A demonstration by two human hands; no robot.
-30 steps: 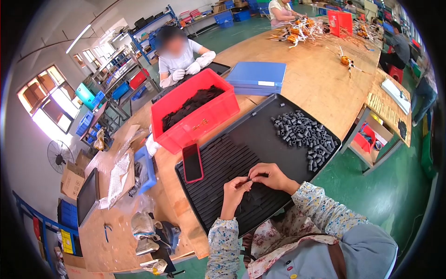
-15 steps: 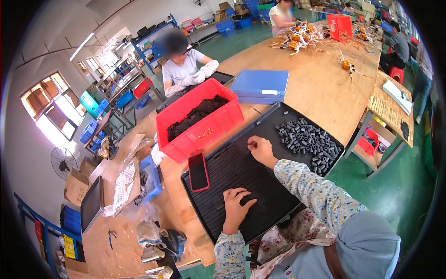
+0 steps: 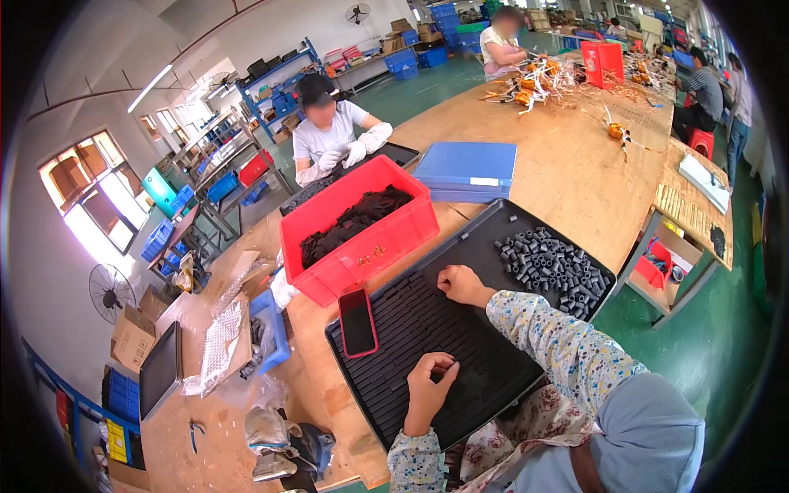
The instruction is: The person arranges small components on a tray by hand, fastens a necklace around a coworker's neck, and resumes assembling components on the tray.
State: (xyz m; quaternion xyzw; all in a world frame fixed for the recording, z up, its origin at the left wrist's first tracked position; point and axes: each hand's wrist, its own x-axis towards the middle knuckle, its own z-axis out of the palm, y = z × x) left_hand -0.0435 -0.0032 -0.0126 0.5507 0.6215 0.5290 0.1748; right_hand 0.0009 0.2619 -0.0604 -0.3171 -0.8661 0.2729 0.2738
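A large black tray lies before me, with rows of flat black pieces laid close together on its left part. My left hand is over the lower rows, thumb and index finger pinched together; a small dark piece may be between them, but I cannot make it out. My right hand is near the tray's middle, at the edge of the rows, its fingers curled closed. Whatever they hold is hidden. To its right is a heap of short black tubes.
A phone in a red case rests on the tray's left edge. Behind it stand a red bin of black pieces and a blue box. Across the table, a person in white gloves works. Pliers lie far left.
My left hand has gone from spread fingers to a pinch. My right hand stays near the tray's middle, fingers still curled. The whole view has shifted slightly.
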